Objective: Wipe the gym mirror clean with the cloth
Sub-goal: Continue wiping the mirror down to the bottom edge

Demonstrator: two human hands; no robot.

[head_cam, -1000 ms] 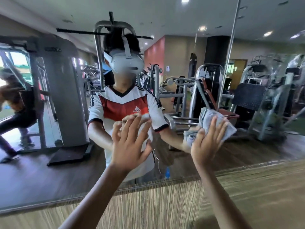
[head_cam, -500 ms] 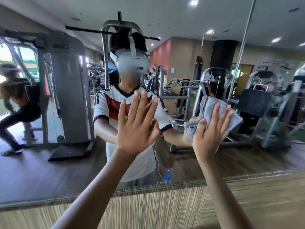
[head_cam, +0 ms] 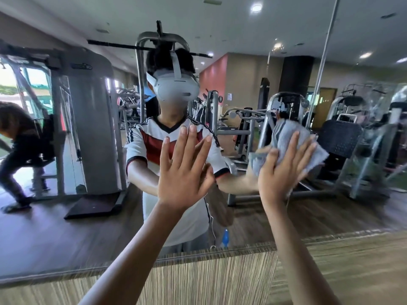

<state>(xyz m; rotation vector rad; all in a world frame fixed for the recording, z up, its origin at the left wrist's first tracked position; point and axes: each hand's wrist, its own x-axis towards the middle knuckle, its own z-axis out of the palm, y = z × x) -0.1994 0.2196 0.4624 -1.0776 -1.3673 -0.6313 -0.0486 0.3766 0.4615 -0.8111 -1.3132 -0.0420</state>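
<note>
The gym mirror (head_cam: 264, 51) fills the wall ahead and reflects the room. My left hand (head_cam: 184, 170) lies flat against the glass at chest height, fingers spread and pointing up, holding nothing. To its right, my right hand (head_cam: 282, 168) presses a crumpled grey-blue cloth (head_cam: 284, 137) against the mirror, fingers splayed over it. The cloth sticks out above and to the right of the hand. Hand and cloth are a little blurred.
A striped wooden panel (head_cam: 209, 278) runs below the mirror's lower edge. A vertical seam (head_cam: 323, 58) splits the mirror panels right of the cloth. Reflected in the glass are weight machines and a person exercising (head_cam: 19, 150) at far left.
Both hands have slid upward on the glass. The right hand with the cloth has also shifted slightly right. The left hand has stayed flat and open.
</note>
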